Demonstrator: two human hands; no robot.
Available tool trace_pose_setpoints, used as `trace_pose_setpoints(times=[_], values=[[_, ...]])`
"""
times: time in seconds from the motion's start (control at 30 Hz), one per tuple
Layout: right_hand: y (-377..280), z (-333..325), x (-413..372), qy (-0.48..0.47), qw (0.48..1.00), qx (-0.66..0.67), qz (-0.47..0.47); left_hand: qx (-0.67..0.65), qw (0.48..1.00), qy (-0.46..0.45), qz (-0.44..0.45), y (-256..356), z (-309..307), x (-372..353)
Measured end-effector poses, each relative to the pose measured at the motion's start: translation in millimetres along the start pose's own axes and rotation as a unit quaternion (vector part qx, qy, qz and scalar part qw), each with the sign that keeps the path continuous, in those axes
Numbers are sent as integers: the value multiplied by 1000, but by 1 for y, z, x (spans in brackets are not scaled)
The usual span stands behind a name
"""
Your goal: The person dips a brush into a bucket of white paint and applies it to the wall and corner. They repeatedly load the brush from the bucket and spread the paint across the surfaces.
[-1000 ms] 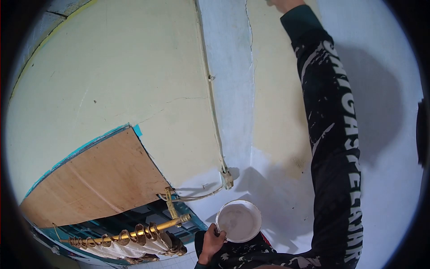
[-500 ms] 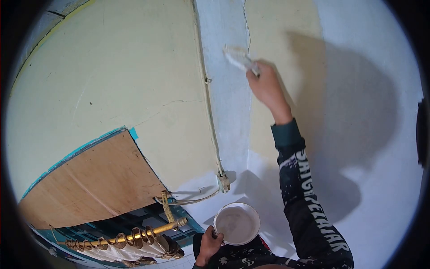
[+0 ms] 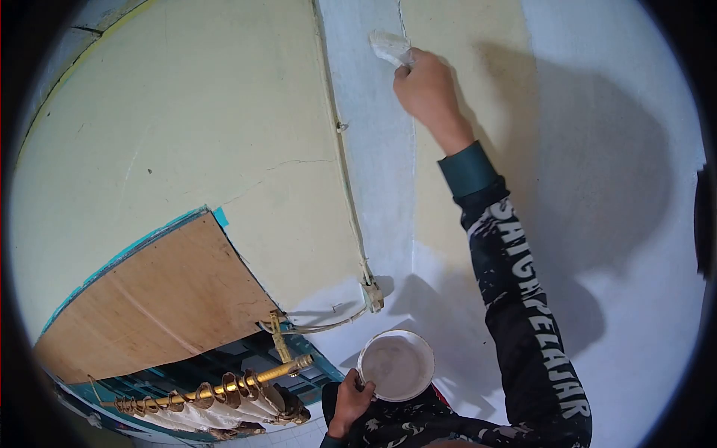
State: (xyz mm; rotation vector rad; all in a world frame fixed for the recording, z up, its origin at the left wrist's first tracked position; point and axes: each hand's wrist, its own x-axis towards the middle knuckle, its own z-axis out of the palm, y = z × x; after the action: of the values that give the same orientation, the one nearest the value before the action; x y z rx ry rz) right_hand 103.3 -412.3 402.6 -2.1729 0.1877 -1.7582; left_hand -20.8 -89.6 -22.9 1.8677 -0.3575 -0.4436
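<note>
My right hand (image 3: 432,91) is raised high and closed around a paintbrush (image 3: 391,48), whose pale bristles lie against the white strip of wall (image 3: 373,149) beside the corner. Down by my body, my left hand (image 3: 354,402) grips the rim of a round white bucket (image 3: 396,366). Whitish paint coats the inside of the bucket. A cream-coloured band of wall (image 3: 463,67) borders the white strip on its right, with a crack near the corner line.
A cable (image 3: 343,172) runs down the wall to a small socket box (image 3: 373,296). On the left are a wooden panel (image 3: 157,299) with turquoise edging and a golden curtain rod (image 3: 224,390) carrying a bunched curtain (image 3: 202,411). My shadow (image 3: 597,149) falls on the right wall.
My right hand has moved the paintbrush upward along the white strip. The bucket in my left hand stays almost where it was, slightly higher in view.
</note>
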Motion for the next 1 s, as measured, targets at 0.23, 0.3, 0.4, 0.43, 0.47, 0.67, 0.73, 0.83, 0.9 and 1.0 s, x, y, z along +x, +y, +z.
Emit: trace_pose_setpoints(times=[0.23,0.3,0.4,0.43,0.47,0.67,0.73,0.83,0.9,1.0], values=[[-17,-23,-16,-14,992,91,88,3,1000,-13,-13,2,0,-5],[-13,-10,-12,28,997,67,24,4,1000,-8,-9,1,-1,-5],[-13,10,-10,30,998,20,60,-5,1000,-7,-5,-6,-2,0],[-12,9,-11,29,998,19,61,-14,1000,-10,-4,-9,-2,1],[-11,6,-13,4,998,29,56,-13,1000,-10,-4,-11,-2,0],[0,8,-13,25,993,91,67,27,999,6,17,11,-2,-5],[1,13,-14,54,996,60,38,59,998,7,34,16,-2,-5],[2,5,-19,27,996,80,33,18,1000,-8,8,-3,0,1],[-5,-20,-20,-44,984,138,106,50,998,1,25,16,-2,-3],[-7,-11,-26,1,986,155,58,56,998,0,23,15,1,-2]])
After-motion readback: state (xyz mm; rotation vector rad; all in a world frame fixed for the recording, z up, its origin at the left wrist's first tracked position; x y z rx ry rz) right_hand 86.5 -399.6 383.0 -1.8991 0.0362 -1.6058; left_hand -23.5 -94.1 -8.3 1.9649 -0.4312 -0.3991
